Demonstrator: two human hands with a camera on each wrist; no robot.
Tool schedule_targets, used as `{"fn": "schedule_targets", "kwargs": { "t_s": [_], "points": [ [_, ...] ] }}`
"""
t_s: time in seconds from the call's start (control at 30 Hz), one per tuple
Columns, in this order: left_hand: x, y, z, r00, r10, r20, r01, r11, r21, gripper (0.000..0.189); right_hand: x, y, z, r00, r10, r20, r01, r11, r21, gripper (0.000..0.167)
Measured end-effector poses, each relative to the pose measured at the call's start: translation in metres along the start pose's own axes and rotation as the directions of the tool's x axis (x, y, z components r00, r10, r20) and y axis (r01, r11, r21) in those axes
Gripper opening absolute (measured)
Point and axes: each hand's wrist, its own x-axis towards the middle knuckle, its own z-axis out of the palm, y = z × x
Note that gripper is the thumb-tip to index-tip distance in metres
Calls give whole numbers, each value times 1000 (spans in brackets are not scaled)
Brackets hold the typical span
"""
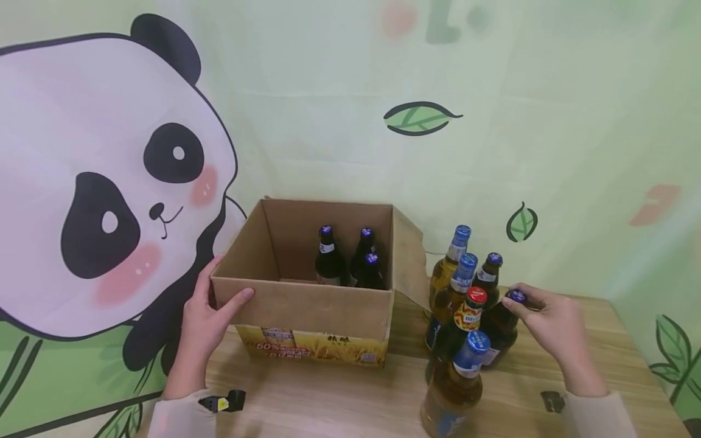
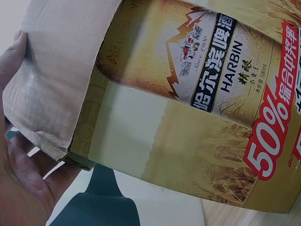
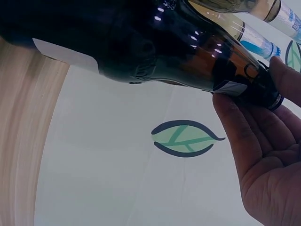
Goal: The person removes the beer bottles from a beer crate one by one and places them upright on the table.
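A cardboard beer carton (image 1: 306,307) stands with its top open; three dark bottles (image 1: 330,261) with blue caps are upright inside. My left hand (image 1: 205,319) grips the carton's left corner, thumb on the front panel and fingers round the side. Harbin beer printing covers the carton front (image 2: 188,61) in the left wrist view. On the right, my right hand (image 1: 558,325) pinches a dark beer bottle (image 1: 499,328) at its neck, just under the blue cap. The right wrist view shows thumb and fingers around that neck (image 3: 235,80).
Beside the held bottle stand a red-capped bottle (image 1: 468,319), a light-blue-capped bottle in front (image 1: 454,389), two more behind, and another dark bottle (image 1: 488,274). A carton flap (image 1: 411,255) sticks out towards them. Behind the wooden table (image 1: 328,395) hangs a panda-printed cloth (image 1: 328,121).
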Motion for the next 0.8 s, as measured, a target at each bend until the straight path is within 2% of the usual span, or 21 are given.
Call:
{"fn": "schedule_targets", "kwargs": {
  "t_s": [0.33, 0.6, 0.8],
  "points": [
    [-1, 0, 1, 1000, 5, -5, -5, 1000, -2, 84, 2, -1, 6, 998, 38, 45, -40, 997, 61, 41],
    [-3, -1, -1, 1000, -1, -23, 1, 1000, 3, 84, 3, -4, 13, 992, 87, 96, -99, 987, 125, 52],
    [-2, -1, 1, 1000, 11, -9, -11, 1000, 6, 83, 0, 0, 17, 985, 129, 111, -145, 978, 149, 55]
  ]
}}
